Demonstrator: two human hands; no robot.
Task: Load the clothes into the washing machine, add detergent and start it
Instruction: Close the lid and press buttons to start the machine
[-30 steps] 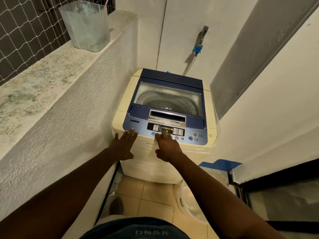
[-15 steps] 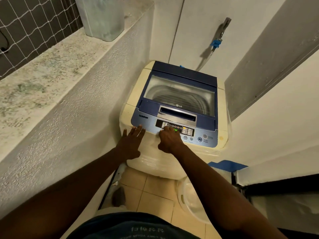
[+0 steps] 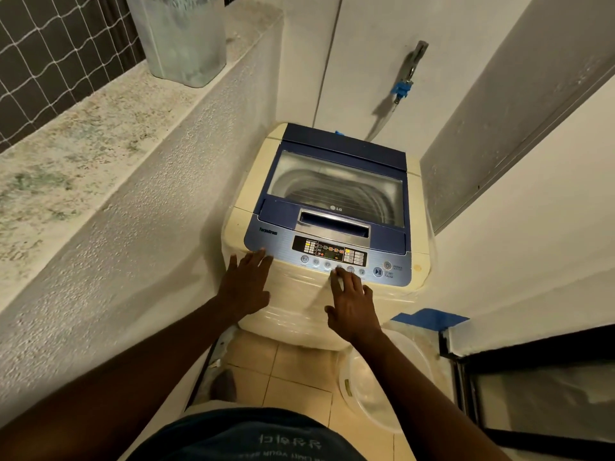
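Left hand (image 3: 245, 283) lies flat, fingers spread, against the cream top-loading washing machine (image 3: 327, 227); right hand (image 3: 352, 304), loosely spread, touches a button on its blue control panel (image 3: 332, 254).

A home laundry corner: a washer (image 3: 327, 234) between plaster walls, a tap (image 3: 411, 69) on the far wall, tiled floor (image 3: 283, 371).

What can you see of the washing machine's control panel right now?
The control panel is a blue strip across the front of the cream top-loader, below the closed lid's handle. A dark display shows lit orange and green indicators; round buttons run beneath it, with start/pause far right. The right hand has a fingertip at one middle button; the left hand touches its left corner.
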